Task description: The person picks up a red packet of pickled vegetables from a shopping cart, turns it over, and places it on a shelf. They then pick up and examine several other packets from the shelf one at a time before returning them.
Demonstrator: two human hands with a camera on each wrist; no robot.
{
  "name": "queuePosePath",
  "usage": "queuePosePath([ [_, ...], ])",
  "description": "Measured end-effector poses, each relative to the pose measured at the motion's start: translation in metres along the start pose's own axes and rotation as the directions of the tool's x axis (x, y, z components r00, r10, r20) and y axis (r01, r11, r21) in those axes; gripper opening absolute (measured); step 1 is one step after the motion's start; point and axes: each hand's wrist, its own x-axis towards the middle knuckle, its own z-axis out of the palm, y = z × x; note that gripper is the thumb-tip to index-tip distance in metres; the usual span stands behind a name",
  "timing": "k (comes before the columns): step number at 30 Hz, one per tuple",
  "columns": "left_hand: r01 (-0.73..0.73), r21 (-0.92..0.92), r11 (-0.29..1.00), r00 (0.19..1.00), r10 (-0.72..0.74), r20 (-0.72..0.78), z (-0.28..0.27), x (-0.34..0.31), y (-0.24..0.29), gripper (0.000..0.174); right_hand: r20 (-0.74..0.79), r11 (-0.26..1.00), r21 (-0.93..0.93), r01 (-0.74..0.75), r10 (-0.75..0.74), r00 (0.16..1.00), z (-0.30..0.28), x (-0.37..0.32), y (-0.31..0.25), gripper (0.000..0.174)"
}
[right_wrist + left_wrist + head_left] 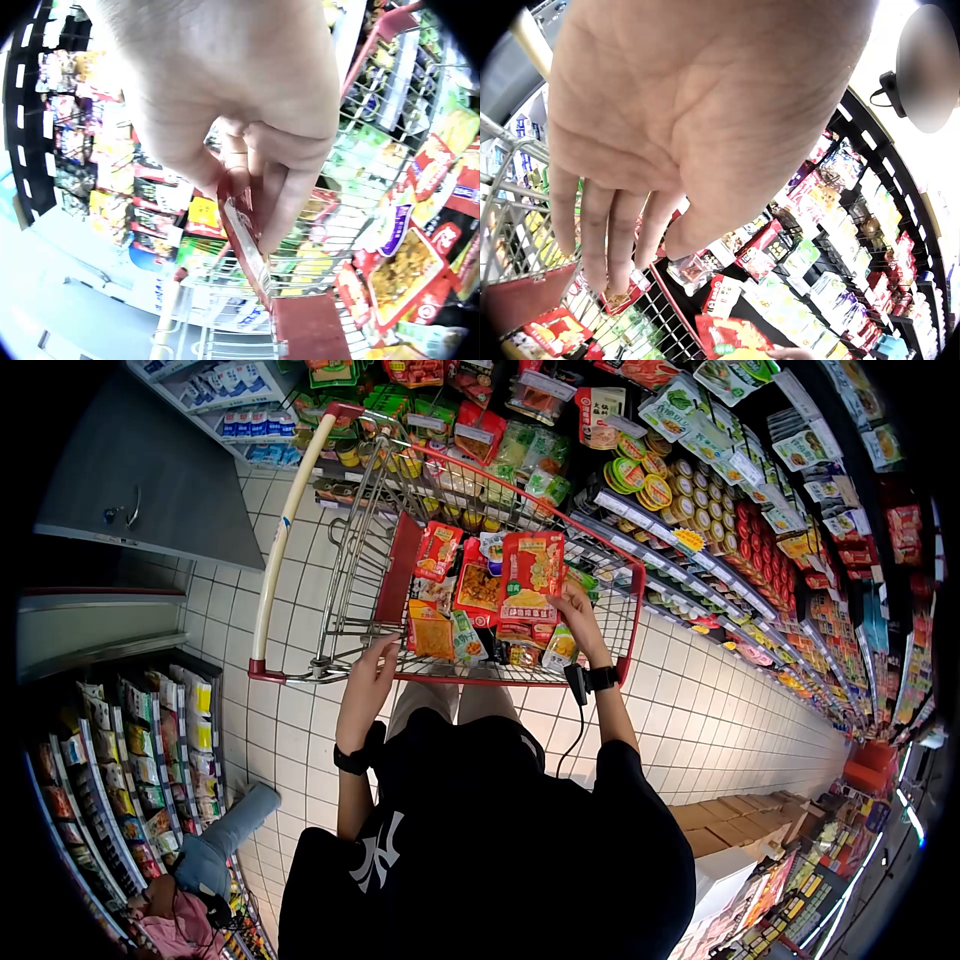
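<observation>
My right hand (pixel 580 622) pinches a red food packet (pixel 530 570) by its edge, holding it over the shopping cart (pixel 290 540). In the right wrist view the packet (pixel 244 232) shows edge-on between thumb and curled fingers. At the cart's near side is my left hand (pixel 368 685), its fingers loosely extended and holding nothing; its palm (pixel 682 97) fills much of the left wrist view. Below the raised packet, the cart carries an orange packet (pixel 430 635), a red packet with a food picture (pixel 480 588), a smaller red pouch (pixel 437 550) and several other bags.
Shelves of bagged foods and cans (pixel 690 510) run along the cart's far side and off to the right. A grey cabinet (pixel 150 470) stands at upper left. Another person's leg (pixel 235 825) shows by the lower-left shelves. Cardboard boxes (pixel 730 820) lie at right.
</observation>
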Motion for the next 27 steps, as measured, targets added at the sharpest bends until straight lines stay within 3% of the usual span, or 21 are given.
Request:
queuePosePath([
  [2, -0.06, 0.01, 0.998, 0.998, 0.06, 0.0, -0.003, 0.002, 0.011, 0.028, -0.011, 0.991, 0.031, 0.13, -0.13, 0.991, 0.045, -0.033, -0.073, 0.016],
  [6, -0.119, -0.053, 0.991, 0.993, 0.119, -0.012, -0.018, 0.001, 0.042, 0.028, 0.066, 0.956, 0.11, 0.272, -0.28, 0.958, 0.068, -0.061, -0.111, 0.016],
  [11, -0.23, -0.108, 0.967, 0.966, 0.214, -0.143, -0.047, -0.001, 0.069, 0.03, 0.075, 0.909, 0.145, 0.392, -0.405, 0.911, 0.106, -0.109, -0.17, 0.015],
  [14, -0.285, -0.192, 0.939, 0.955, 0.261, -0.142, -0.054, -0.016, 0.101, 0.031, 0.055, 0.859, 0.167, 0.484, -0.498, 0.865, 0.127, -0.135, -0.198, 0.017],
  [20, -0.464, -0.385, 0.797, 0.88, 0.464, -0.1, -0.063, -0.054, 0.162, 0.039, 0.095, 0.78, 0.186, 0.598, -0.62, 0.779, 0.148, -0.174, -0.216, 0.013],
  [23, -0.566, -0.346, 0.748, 0.82, 0.554, -0.144, -0.061, -0.067, 0.167, 0.037, 0.096, 0.754, 0.206, 0.624, -0.65, 0.754, 0.151, -0.184, -0.215, 0.01],
  [27, -0.585, -0.35, 0.732, 0.8, 0.591, -0.1, -0.052, -0.09, 0.184, 0.027, 0.04, 0.696, 0.249, 0.674, -0.702, 0.711, 0.16, -0.204, -0.227, 0.009],
])
